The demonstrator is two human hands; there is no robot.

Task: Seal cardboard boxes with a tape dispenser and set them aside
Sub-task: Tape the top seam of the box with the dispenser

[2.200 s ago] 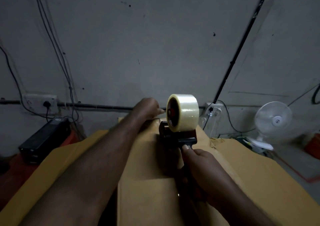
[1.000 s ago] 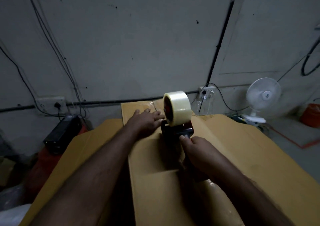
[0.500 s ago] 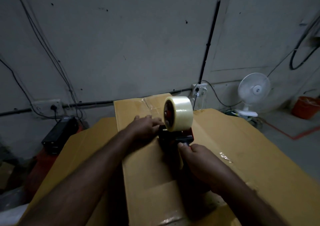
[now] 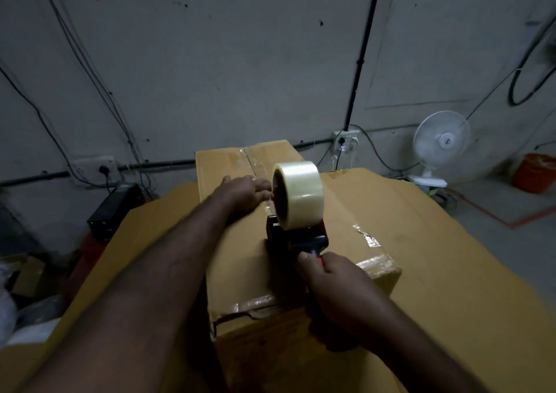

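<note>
At frame centre the box [image 4: 240, 260] lies on flat cardboard [image 4: 451, 272]. The right hand [image 4: 337, 287] grips the dispenser [image 4: 296, 233] standing on the box top; the left hand [image 4: 243, 192] presses flat, fingers straight, on the taped seam beside the roll [image 4: 298, 194]

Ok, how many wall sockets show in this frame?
2. The left socket sits low on the wall near the left edge; the right socket is between the cardboard box and the white fan. The box could hide more.
</note>
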